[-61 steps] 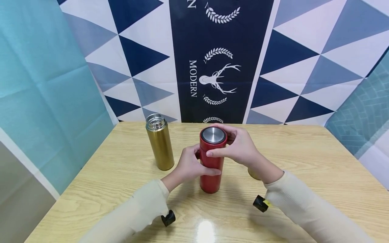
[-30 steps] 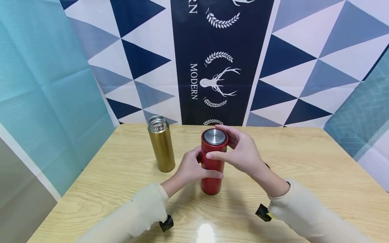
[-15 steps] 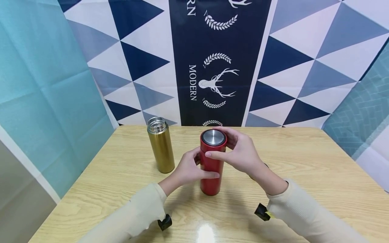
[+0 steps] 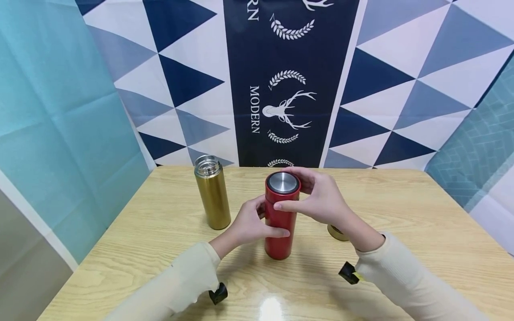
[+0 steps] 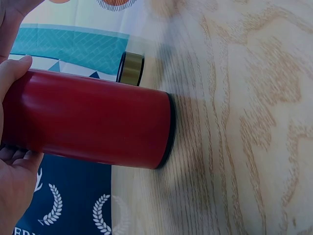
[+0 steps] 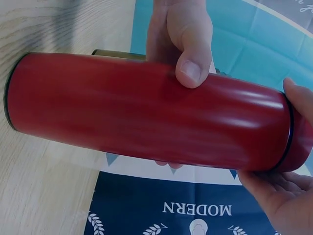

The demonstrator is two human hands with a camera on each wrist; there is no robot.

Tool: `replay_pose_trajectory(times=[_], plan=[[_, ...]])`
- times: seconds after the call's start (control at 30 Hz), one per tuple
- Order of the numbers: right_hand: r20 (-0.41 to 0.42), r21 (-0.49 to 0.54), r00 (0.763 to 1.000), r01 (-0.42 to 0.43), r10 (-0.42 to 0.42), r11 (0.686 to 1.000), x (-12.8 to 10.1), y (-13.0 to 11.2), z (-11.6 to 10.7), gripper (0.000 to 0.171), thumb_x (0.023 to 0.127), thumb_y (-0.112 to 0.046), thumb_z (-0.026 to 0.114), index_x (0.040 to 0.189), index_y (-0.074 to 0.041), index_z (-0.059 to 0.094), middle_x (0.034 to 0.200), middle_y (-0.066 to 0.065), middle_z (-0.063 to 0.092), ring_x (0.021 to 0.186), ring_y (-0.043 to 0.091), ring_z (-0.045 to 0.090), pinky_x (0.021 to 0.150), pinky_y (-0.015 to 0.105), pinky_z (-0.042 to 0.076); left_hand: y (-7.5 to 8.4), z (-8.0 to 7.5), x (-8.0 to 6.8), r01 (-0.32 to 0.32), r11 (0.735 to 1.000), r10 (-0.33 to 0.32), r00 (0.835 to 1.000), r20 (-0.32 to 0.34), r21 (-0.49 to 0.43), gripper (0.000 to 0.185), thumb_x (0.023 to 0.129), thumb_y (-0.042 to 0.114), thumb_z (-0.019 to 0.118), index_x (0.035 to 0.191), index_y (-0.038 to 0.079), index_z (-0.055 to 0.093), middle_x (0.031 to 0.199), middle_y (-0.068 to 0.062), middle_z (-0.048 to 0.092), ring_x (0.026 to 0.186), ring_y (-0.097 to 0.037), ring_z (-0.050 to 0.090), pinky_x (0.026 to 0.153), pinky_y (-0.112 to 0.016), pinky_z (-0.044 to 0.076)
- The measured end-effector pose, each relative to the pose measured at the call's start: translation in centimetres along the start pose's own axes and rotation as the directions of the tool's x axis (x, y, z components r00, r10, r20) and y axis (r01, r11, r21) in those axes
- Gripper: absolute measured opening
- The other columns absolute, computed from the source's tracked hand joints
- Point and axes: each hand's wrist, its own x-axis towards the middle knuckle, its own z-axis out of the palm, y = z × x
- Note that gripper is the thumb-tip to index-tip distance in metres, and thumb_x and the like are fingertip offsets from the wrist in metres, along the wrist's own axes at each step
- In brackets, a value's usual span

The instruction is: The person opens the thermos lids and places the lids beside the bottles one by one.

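Head view: red flask (image 4: pixel 279 223) upright on wooden table (image 4: pixel 421 223), mid-table, between both hands. Left hand (image 4: pixel 250 223) wraps the flask body, thumb across the front, fingers curled round the back; the right wrist view shows that thumb pressed on the red wall. Right hand (image 4: pixel 321 198) grips the red lid (image 4: pixel 283 184) at the top, thumb in front, fingers curled behind. Gold flask (image 4: pixel 212 191) stands open-topped, left of them, apart. Gold cap (image 4: pixel 336 232) lies behind right wrist.
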Motion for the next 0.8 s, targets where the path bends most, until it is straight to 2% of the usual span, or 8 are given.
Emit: replay_pose_trajectory(times=[0.27,0.47,0.8], plan=[[0.057,0.021,0.998,-0.014,0.013,1.0,0.4,0.2,-0.4,0.068,0.07,-0.021,0.086,0.13,-0.012,0.056,0.122,0.008,0.067,0.11,0.023,0.067,0.096,0.039,0.054,0.0,0.0,0.0,-0.005,1.0,0.005,1.0,0.006,-0.002,0.064,0.069,0.025,0.086,0.126,0.024,0.057,0.119,0.006,0.067,0.105,-0.012,0.065,0.095,-0.029,0.053],[0.096,0.043,0.995,0.012,-0.016,0.999,0.8,0.9,-0.7,0.068,0.07,-0.019,0.086,0.131,-0.012,0.056,0.122,0.007,0.067,0.108,0.021,0.067,0.095,0.036,0.055,0.1,-0.1,0.1,0.007,1.0,-0.007,1.0,0.012,0.007,0.063,0.069,0.025,0.086,0.125,0.023,0.057,0.119,0.005,0.067,0.106,-0.013,0.065,0.095,-0.029,0.053],[0.165,0.093,0.984,0.052,-0.067,0.994,1.3,1.6,-1.1,0.067,0.072,-0.017,0.085,0.132,-0.014,0.056,0.123,0.004,0.066,0.107,0.015,0.066,0.093,0.022,0.054,0.0,-0.1,0.1,0.013,1.0,-0.013,1.0,0.02,-0.007,0.064,0.069,0.025,0.086,0.126,0.024,0.057,0.12,0.006,0.066,0.109,-0.014,0.064,0.099,-0.032,0.052]])
